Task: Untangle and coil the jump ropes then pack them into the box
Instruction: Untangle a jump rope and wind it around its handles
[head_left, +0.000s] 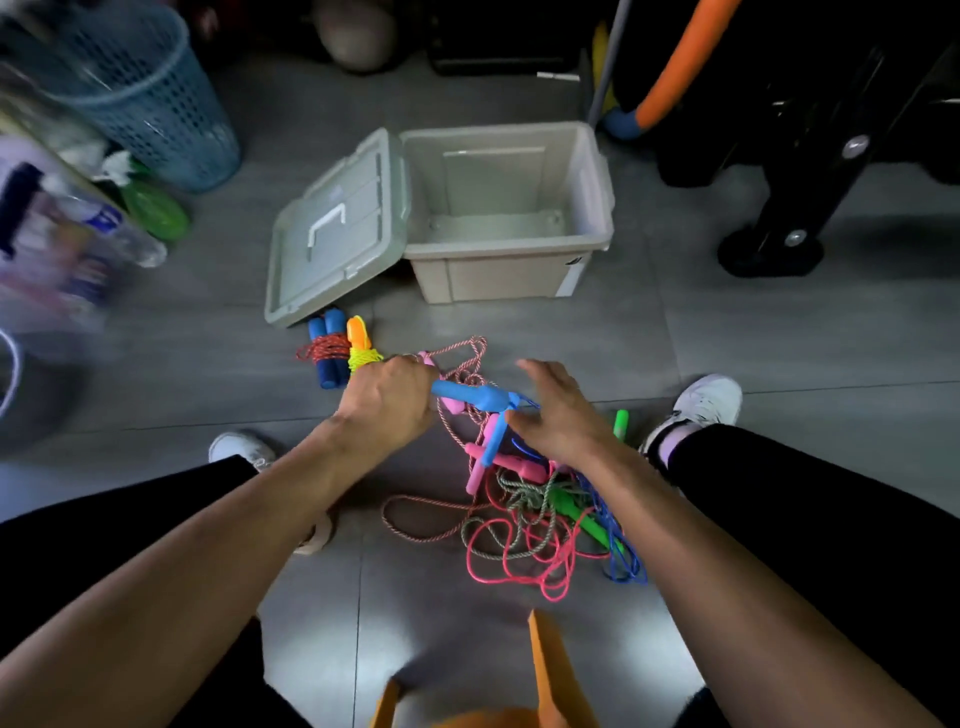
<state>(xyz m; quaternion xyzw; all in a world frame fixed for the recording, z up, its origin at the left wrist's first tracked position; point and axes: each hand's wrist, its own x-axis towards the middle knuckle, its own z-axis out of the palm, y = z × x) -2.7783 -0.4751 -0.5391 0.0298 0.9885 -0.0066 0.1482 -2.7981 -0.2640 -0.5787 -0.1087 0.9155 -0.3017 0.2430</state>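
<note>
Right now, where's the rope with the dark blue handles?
Head view, left of centre: the coiled dark-blue-handled rope lies on the floor by the box lid's near corner, beside the orange-handled coil, just beyond the left hand.

A smooth beige plastic storage box (506, 270) sits on matt grey floor tiles (753, 332) beside tangled braided cord jump ropes (524, 525).

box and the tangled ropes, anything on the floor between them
In the head view, only bare grey floor tile lies between the box and the tangled ropes, apart from a pink-and-white rope loop reaching up.
</note>
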